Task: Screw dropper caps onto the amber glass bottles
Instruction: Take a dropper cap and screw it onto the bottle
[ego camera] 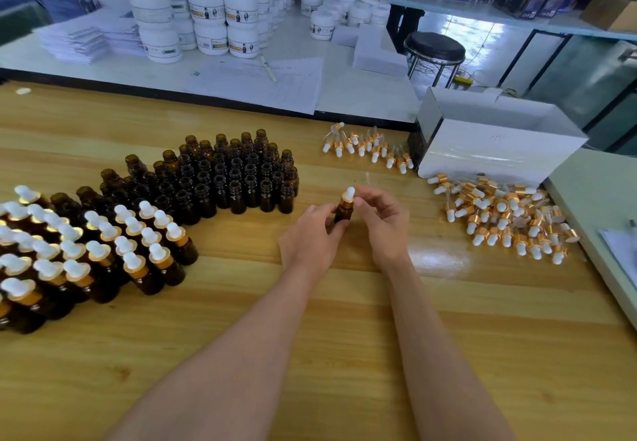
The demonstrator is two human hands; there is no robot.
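Small amber glass bottle [342, 216], centre of wooden surface [344, 354]: left hand [312, 235] fingers are gripping it, right hand [381, 223] fingers are pinching its gold-collared white dropper cap [348, 199]; tilted seating is risking cross-threading.

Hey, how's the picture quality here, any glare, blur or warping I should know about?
Head view: a bright glare patch sits on the wooden table beside the right hand; the bottle being held is sharp enough, while the white jars behind look soft and blue-tinted; the wide lens bows the table's edges.
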